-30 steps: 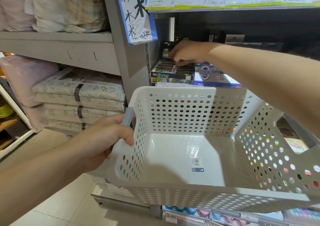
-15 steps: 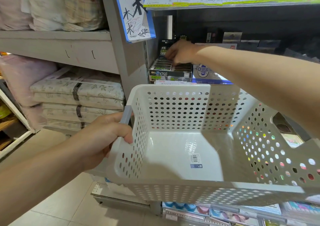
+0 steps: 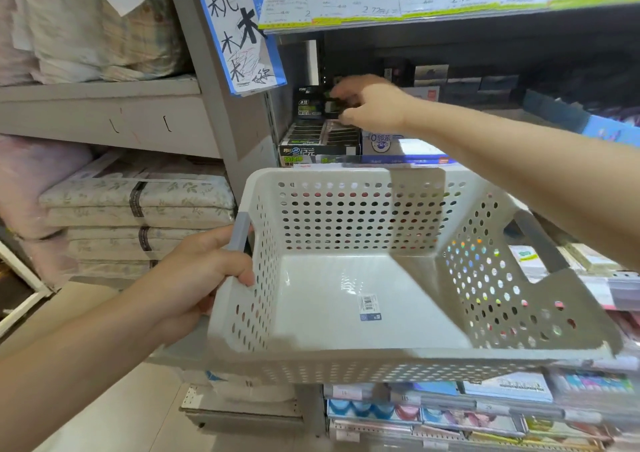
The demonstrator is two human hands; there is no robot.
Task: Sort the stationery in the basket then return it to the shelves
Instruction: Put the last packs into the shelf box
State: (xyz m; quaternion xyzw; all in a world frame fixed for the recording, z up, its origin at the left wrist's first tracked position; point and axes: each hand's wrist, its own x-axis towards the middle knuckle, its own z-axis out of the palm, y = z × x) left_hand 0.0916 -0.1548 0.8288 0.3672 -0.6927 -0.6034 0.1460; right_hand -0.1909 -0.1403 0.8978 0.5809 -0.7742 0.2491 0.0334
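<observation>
A white perforated basket (image 3: 346,358) hangs in front of the shelves, with only a barcode sticker on its floor. My left hand (image 3: 204,271) grips its grey left handle. My right hand (image 3: 372,103) reaches over the basket into the dark shelf and pinches a small dark box (image 3: 330,105) just above a black display carton (image 3: 318,143) of similar boxes. A taller dark pack (image 3: 308,101) stands behind the carton at the far left of the shelf.
A blue and white carton (image 3: 391,146) sits right of the black one. Price tags (image 3: 381,1) line the shelf edge above. Folded bedding (image 3: 138,216) fills the left shelves behind a grey post (image 3: 221,105). Notebooks and stationery (image 3: 485,406) lie on the shelves below.
My right hand has lifted from the black display carton and now holds a small dark box above it. The basket and left hand stay about where they were.
</observation>
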